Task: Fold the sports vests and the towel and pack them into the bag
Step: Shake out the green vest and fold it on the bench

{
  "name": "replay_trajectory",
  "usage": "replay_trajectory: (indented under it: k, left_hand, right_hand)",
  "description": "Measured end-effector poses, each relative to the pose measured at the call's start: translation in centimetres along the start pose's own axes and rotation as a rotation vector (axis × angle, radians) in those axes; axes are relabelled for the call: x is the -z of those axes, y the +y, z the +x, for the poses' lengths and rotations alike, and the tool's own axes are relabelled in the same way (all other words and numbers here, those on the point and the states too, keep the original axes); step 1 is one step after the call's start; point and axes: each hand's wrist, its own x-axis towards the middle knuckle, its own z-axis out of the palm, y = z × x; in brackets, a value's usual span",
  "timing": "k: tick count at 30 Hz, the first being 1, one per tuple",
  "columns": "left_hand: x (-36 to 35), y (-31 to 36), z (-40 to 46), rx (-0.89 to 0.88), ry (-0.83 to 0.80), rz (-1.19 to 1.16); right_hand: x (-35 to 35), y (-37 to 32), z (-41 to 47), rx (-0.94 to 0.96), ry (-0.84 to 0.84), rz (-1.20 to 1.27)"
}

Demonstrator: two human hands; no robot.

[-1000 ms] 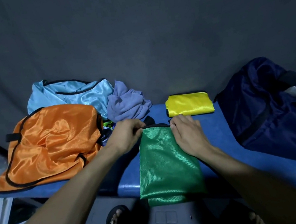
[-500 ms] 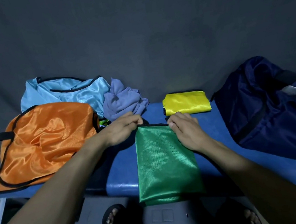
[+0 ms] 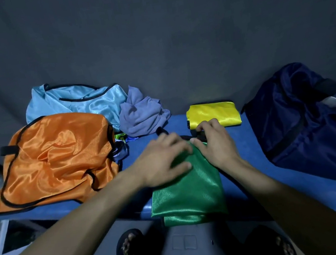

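Left hand (image 3: 163, 160) lies flat, fingers spread, pinning the green vest (image 3: 189, 189) — right hand (image 3: 213, 142) pinches its black-trimmed far edge, likely to fold it.

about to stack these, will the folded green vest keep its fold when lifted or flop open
Probably flops: the green vest already droops limp over the bench edge. Its shiny satin-like sheen suggests the layers slide apart easily. It looks thin and light, so support it from underneath.
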Motion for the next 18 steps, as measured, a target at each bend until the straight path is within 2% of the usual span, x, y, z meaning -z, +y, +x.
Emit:
replay_trajectory:
  k: [2, 4, 8, 10, 13, 14, 18]
  left_hand:
    - [-1.7, 0.4, -1.1, 0.013, -0.143, 0.097]
    - [-2.0, 0.5, -2.1, 0.012, -0.094, 0.076]
    - [0.1, 1.0, -4.1, -0.024, 0.035, -0.064]
    - [0.8, 1.9, -5.6, -0.008, -0.003, -0.1]
    - [0.2, 3.9, -7.8, 0.012, -0.137, 0.031]
    - [-0.3, 4.6, -8.5, 0.024, -0.147, 0.098]
    - [-2.8, 6.7, -10.1, 0.076, -0.048, 0.327]
  right_hand:
    - [0.3, 0.0, -0.5, -0.018, 0.008, -0.022]
    - [0.9, 0.0, -1.3, 0.059, 0.029, -0.071]
    - [2.7, 0.0, -4.2, 0.414, 0.016, -0.137]
    - [3.9, 0.1, -6.2, 0.576, -0.083, -0.159]
    - [5.1, 0.7, -9.4, 0.653, -0.352, -0.236]
    - [5.1, 1.1, -10.3, 0.656, -0.391, -0.287]
    - [3.8, 2.5, -12.6, 0.704, -0.306, -0.437]
